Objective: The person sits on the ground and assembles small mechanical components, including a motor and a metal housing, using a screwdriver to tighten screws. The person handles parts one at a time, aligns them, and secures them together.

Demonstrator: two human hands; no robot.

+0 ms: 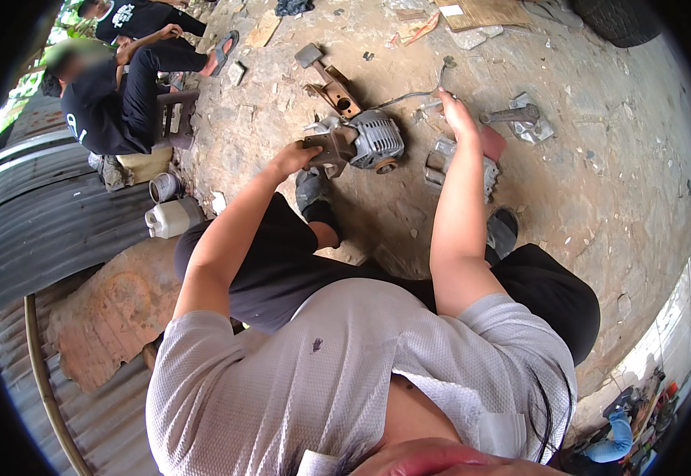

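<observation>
My left hand [291, 159] is closed on a brown metal bracket [333, 149] beside a grey finned alternator [378, 140]; whether the two are joined I cannot tell. A rusty pedal bracket [337, 93] with a square pad lies just beyond them. From near it a thin grey cable [405, 98] runs to my right hand [458, 115]. Those fingertips are pinched at the cable, partly hidden by the hand itself. Under my right forearm sits a grey cast metal part [438, 162], partly covered. Close by are a dull red piece [493, 143] and a metal connecting rod [510, 115].
Clear plastic [537, 131] lies under the rod on the dirty concrete floor [599, 190]. A person [107, 103] sits low at the far left, with another behind. A white jug [172, 219] and corrugated sheets [36, 238] stand left. A tyre [616, 20] rests far right.
</observation>
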